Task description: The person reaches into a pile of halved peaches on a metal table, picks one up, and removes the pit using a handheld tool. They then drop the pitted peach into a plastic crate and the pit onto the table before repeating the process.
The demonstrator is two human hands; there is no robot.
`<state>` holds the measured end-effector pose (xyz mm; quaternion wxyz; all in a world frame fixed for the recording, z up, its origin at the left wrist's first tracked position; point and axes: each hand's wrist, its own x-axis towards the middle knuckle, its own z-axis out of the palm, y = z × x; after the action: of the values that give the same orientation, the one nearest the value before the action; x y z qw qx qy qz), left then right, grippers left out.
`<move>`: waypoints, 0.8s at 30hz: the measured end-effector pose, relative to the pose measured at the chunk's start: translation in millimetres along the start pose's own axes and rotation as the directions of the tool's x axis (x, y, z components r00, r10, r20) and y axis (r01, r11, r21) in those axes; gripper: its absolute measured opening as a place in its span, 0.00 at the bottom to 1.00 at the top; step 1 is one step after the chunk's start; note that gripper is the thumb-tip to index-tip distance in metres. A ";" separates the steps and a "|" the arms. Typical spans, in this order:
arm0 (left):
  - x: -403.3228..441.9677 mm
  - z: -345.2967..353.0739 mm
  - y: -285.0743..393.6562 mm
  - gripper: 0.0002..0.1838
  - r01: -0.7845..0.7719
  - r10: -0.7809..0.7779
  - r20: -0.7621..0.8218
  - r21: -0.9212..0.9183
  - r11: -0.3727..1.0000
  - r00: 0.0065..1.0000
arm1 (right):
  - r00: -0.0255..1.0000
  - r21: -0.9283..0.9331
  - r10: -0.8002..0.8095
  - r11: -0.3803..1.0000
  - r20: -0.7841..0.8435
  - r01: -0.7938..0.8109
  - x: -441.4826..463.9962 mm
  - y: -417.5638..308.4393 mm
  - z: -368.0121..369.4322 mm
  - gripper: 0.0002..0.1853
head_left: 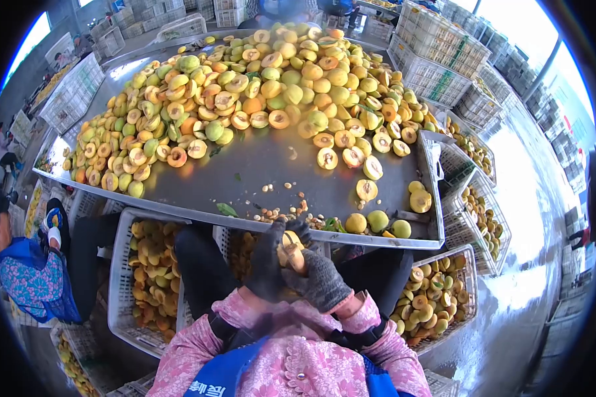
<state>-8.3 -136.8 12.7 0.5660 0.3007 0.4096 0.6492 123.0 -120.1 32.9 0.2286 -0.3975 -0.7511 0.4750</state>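
My left hand [266, 262], in a dark glove, is wrapped round a yellow peach [289, 246] just past the front edge of the metal table. Against the lower side of that peach press the curled fingers of my right hand [319, 283], in a grey knit glove. The peach looks cut, with a brownish-pink part toward my right hand; whether a tool is hidden in my grip I cannot make out. Just beyond my hands, loose pits [281, 215] and scraps lie on the tabletop [245, 175].
A large heap of halved peaches [271, 86] covers the table's far side. Crates of peach halves stand by my legs: a left crate [122, 291] and a right crate [469, 291]. Stacked crates [437, 53] rise at back right. A seated co-worker [36, 271] is at left.
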 end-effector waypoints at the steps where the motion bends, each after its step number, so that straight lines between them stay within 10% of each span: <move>1: 5.9 -12.7 -7.0 0.16 -0.068 0.065 0.030 0.100 0.993 0.997 | 1.000 0.056 0.015 0.998 0.006 -0.015 -4.9 -5.6 -1.7 0.15; 7: 7.9 -19.8 -12.4 0.17 -0.095 0.090 -0.072 -0.074 0.993 0.993 | 0.991 -0.056 0.097 0.994 0.087 -0.092 -22.5 0.5 -4.8 0.14; 15: -7.7 -15.2 1.1 0.17 -0.343 0.335 0.104 0.478 0.809 0.936 | 0.994 -0.142 -0.038 0.988 0.099 0.052 -19.3 -0.7 4.5 0.26; 18: -4.6 -18.2 -5.5 0.17 -0.342 0.327 0.110 0.429 0.836 0.939 | 0.989 -0.258 -0.005 0.965 0.146 0.043 -16.8 -6.3 4.9 0.33; 24: -6.9 -19.8 -21.9 0.15 -0.323 0.387 -0.033 0.490 0.810 0.921 | 0.984 0.232 0.022 0.971 0.174 -0.063 1.5 90.6 58.7 0.29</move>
<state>-13.3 -146.8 -15.5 0.3150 0.4582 0.5287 0.6414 114.2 -128.9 -74.3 0.1990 -0.3416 -0.6971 0.5982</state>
